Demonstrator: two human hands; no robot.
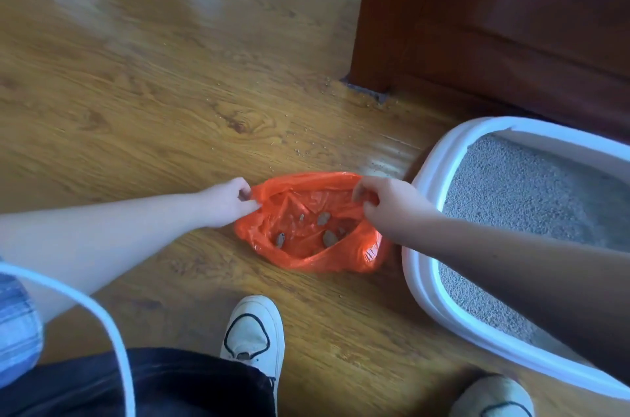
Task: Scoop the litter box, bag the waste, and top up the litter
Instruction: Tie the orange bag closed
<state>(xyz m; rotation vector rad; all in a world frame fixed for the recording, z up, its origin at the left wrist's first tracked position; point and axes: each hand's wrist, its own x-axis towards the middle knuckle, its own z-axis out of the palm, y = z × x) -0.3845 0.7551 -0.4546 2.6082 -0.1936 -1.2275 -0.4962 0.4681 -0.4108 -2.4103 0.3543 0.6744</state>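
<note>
A thin, crinkled orange plastic bag (308,232) sits on the glossy wood-grain floor (136,116), its mouth pulled into a wide oval; the left hand (229,201) pinches the bag's left rim between thumb and curled fingers, and the right hand (387,201) grips the right rim in the same closed pinch; inside lie several small grey-brown lumps of waste (328,236), rough and irregular; just right of the bag, near but apparently not touching, stands the litter box (426,212), a smooth white plastic tray with a rounded rim, filled with fine grey granular litter (518,195); loose grains speckle the floor beyond the bag; dark reddish wooden furniture (477,24) rises behind; two white canvas shoes (255,328) show below
</note>
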